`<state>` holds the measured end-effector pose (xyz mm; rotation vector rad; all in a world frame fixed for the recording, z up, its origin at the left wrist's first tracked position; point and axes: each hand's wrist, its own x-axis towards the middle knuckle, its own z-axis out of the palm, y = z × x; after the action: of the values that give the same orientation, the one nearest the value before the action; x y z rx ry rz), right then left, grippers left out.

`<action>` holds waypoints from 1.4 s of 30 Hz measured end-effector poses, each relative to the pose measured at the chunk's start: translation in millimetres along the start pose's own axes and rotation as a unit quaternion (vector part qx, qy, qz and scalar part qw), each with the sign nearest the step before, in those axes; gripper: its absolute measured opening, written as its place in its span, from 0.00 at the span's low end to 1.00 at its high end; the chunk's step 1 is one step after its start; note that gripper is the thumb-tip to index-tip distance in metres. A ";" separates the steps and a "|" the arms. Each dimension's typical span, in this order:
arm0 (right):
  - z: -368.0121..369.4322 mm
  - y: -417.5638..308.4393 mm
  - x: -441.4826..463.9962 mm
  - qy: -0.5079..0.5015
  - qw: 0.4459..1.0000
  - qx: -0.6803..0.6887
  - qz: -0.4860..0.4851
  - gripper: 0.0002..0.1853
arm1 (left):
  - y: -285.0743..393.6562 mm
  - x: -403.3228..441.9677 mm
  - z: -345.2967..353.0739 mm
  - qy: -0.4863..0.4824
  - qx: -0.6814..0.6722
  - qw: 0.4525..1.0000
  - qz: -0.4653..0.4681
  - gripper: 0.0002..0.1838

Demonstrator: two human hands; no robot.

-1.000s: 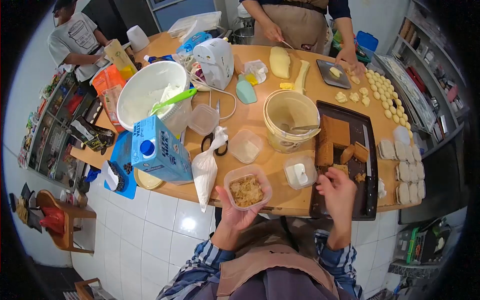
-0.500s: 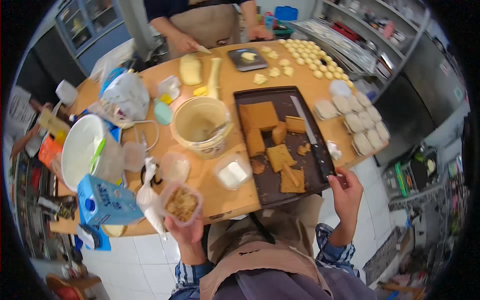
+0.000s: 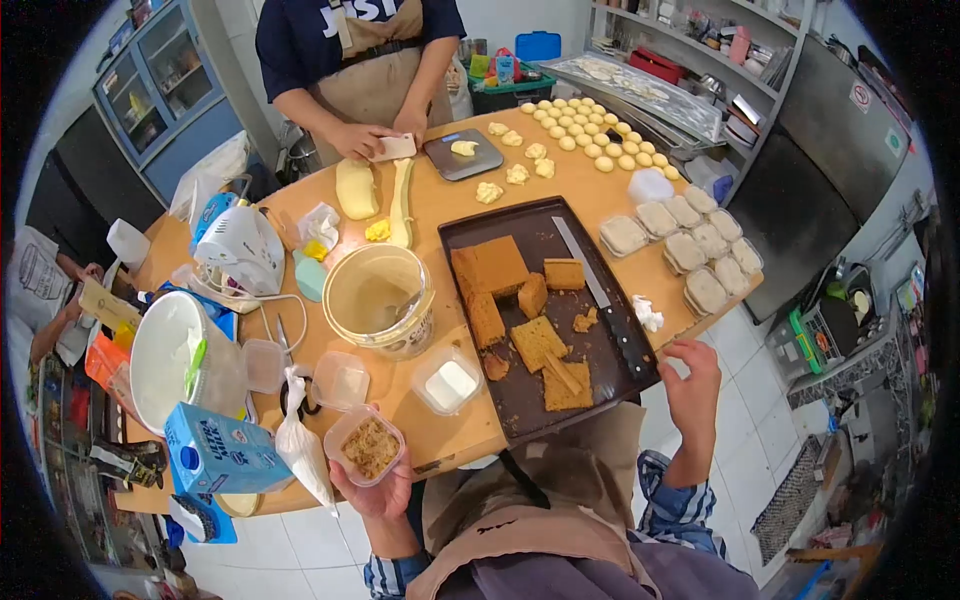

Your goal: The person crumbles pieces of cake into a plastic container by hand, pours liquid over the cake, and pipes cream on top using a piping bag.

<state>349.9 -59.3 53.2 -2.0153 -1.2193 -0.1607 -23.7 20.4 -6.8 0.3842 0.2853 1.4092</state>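
My left hand (image 3: 378, 492) grips a small clear plastic container (image 3: 368, 447) of brown crumbs, over the table's front edge. My right hand (image 3: 692, 385) is just beside the right corner of a dark baking tray (image 3: 470, 222); its fingers are loosely curved and apart, with nothing visible in them. On the tray lie a large piece of brown sponge cake (image 3: 497, 262), several smaller cut pieces and a long knife (image 3: 603, 290) with a black handle. An open tub with a white block (image 3: 450, 385) stands left of the tray, near a filled piping bag (image 3: 303, 450).
A large cream bucket (image 3: 375, 340), a white bowl (image 3: 160, 340), a blue carton (image 3: 222, 450) and a hand mixer (image 3: 240, 245) crowd the left side. Across the table a co-worker (image 3: 365, 80) handles dough beside a scale (image 3: 462, 165). Dough balls (image 3: 590, 130) and stacked containers (image 3: 685, 240) stand right.
The view has shifted, showing more of the co-worker, whose hands have come together at the dough. My left hand still holds the crumb container; my right hand stays by the tray corner.
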 end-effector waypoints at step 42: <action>16.0 36.8 50.8 -0.049 0.991 -0.019 -0.123 0.16 | 13.5 -19.5 31.8 0.146 0.657 0.697 0.247 0.20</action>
<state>402.4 -22.2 45.7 -1.9191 -1.5376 -0.2081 -25.5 -0.2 27.0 1.5028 1.5921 1.5741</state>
